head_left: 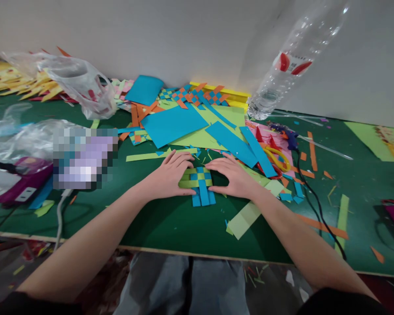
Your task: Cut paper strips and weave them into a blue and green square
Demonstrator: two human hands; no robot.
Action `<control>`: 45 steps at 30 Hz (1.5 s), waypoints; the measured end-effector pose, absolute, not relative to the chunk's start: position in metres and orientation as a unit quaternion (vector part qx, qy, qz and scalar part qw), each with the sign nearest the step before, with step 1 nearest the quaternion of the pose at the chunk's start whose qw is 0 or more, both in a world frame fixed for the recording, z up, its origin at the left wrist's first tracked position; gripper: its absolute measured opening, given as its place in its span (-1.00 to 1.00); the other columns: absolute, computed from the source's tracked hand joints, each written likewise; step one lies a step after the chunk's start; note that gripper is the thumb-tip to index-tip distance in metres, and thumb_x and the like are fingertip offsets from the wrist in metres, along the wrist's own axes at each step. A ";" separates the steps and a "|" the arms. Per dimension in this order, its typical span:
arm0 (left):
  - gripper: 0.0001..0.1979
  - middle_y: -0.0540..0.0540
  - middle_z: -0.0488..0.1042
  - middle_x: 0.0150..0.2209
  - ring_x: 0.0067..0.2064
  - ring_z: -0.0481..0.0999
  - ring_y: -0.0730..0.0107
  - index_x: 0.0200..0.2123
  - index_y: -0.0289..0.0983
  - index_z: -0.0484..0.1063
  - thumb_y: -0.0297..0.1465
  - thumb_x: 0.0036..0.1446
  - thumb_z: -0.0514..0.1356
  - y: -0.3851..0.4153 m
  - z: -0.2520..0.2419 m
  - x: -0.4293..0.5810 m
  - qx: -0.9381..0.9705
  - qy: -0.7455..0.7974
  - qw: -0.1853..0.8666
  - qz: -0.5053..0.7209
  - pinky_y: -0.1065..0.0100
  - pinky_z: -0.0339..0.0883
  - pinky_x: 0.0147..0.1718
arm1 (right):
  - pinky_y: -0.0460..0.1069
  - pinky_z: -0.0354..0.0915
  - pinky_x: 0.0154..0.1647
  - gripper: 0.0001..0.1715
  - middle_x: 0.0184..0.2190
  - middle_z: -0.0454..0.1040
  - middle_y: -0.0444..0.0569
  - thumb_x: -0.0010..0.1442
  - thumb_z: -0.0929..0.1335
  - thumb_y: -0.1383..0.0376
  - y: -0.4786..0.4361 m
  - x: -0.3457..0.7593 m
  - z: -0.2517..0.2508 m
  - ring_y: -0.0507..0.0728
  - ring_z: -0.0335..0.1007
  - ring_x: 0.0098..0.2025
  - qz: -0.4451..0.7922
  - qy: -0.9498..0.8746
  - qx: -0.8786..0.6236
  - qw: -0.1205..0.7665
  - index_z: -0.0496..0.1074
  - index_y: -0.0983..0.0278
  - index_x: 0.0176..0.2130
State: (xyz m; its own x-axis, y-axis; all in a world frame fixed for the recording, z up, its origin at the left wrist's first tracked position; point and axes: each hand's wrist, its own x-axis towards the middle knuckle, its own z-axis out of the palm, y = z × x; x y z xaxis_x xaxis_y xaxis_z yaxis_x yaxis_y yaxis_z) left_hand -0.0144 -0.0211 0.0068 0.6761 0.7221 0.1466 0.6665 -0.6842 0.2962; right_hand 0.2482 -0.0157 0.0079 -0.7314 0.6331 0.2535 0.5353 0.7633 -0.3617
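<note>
A small woven piece of blue and green paper strips (202, 184) lies on the green table between my hands. My left hand (170, 175) is at its left side, thumb and fingers curved apart around the green strip ends, with fingertips touching the edge. On the right side my right hand (231, 175) mirrors it, thumb near the blue strips and fingers at the upper corner. Blue strip ends stick out toward me below the weave. Behind my left hand rests a long green strip (141, 156).
Blue sheets (174, 124), finished woven pieces (200, 95) and yellow-handled scissors (279, 159) lie behind. A plastic bottle (282, 74) leans at the wall. Left are a blurred phone (87, 159) and a plastic bag (82, 83). A black cable (311, 192) crosses at right.
</note>
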 end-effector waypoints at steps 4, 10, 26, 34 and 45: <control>-0.36 -0.26 0.26 0.18 0.32 0.09 0.04 -0.04 -0.25 0.27 0.13 0.03 0.16 -0.021 0.006 -0.014 0.908 0.384 0.108 0.124 -0.09 -0.21 0.32 | 0.31 -0.13 0.38 -0.37 0.11 0.43 0.02 0.17 0.36 -0.03 -0.016 0.248 0.008 0.23 0.26 0.20 0.134 -0.921 -0.317 0.184 0.33 0.20 0.13; -0.36 -0.25 0.27 0.19 0.32 0.10 0.04 -0.03 -0.26 0.27 0.14 0.05 0.13 -0.022 0.010 -0.013 0.905 0.388 0.121 0.123 -0.10 -0.25 0.33 | 0.28 -0.07 0.36 -0.36 0.12 0.42 0.02 0.18 0.34 -0.04 -0.016 0.248 0.007 0.23 0.25 0.21 0.124 -0.924 -0.314 0.179 0.32 0.21 0.15; -0.80 -0.17 0.42 0.08 0.22 0.29 0.20 -0.11 -0.23 0.32 -0.36 0.31 -0.05 -0.020 0.021 -0.012 0.908 0.378 0.063 0.170 0.01 0.03 0.24 | 0.33 -0.20 0.38 -0.40 0.14 0.40 0.05 0.24 0.30 0.00 -0.023 0.229 0.005 0.23 0.24 0.23 0.122 -0.920 -0.326 0.183 0.29 0.22 0.16; -0.65 -0.18 0.38 0.17 0.25 0.27 0.28 0.06 -0.28 0.33 -0.24 0.34 -0.02 -0.022 0.013 -0.008 0.944 0.292 0.076 0.134 0.11 -0.09 0.32 | 0.31 -0.13 0.37 -0.51 0.07 0.45 0.02 0.28 0.27 0.04 -0.020 0.240 0.011 0.22 0.29 0.18 0.101 -0.897 -0.365 0.227 0.30 0.18 0.12; -0.28 -0.21 -0.02 0.37 0.38 -0.03 0.21 0.35 -0.30 -0.04 0.03 0.29 -0.15 -0.030 0.003 0.004 0.962 0.245 0.095 0.073 0.16 -0.24 0.36 | 0.25 0.06 0.24 -0.72 -0.09 0.52 0.00 0.31 0.24 0.16 -0.017 0.246 0.010 0.21 0.39 0.02 0.094 -0.872 -0.391 0.277 0.37 0.19 -0.03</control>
State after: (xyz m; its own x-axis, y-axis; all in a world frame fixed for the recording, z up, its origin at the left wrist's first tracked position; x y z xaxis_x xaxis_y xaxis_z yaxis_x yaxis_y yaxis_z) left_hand 0.0037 -0.0299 0.0029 0.8689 0.4861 0.0939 0.4585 -0.8616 0.2180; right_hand 0.2465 -0.0167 0.0099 -0.5401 0.7350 0.4099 0.6302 0.6760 -0.3818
